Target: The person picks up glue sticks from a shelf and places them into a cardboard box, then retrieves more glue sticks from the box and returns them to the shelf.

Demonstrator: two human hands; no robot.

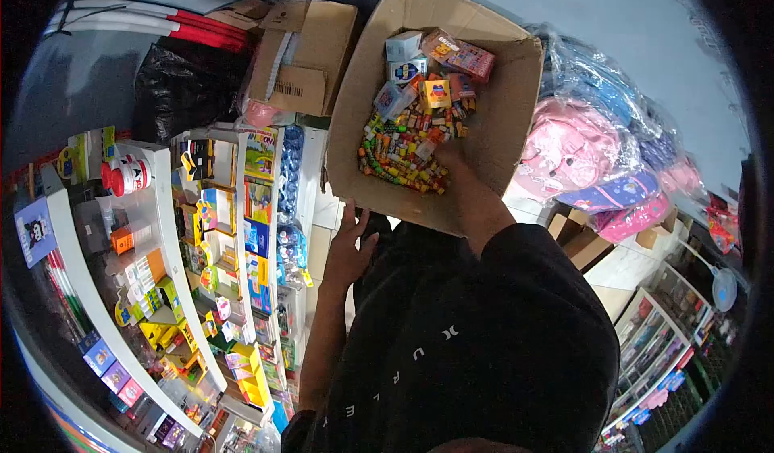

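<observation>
A large open cardboard box (501, 58) holds a heap of small colourful wrapped pieces (403, 159), with several small boxes at its far end, among them a yellow one (437, 93). My right hand (450, 155) reaches down inside the box at the right edge of the heap; its fingers are too small and dark to make out, beside a small pale packet (426, 148). Outside the near left corner of the box, my left hand (352, 239) has its fingers apart, their tips by the box's lower edge, holding nothing.
Shelves of packaged goods (173, 268) fill the left side. Another cardboard box (326, 42) and a black plastic bag (181, 82) stand behind them. Plastic-wrapped pink bags (568, 143) are piled right of the box, with more shelves (653, 348) at lower right.
</observation>
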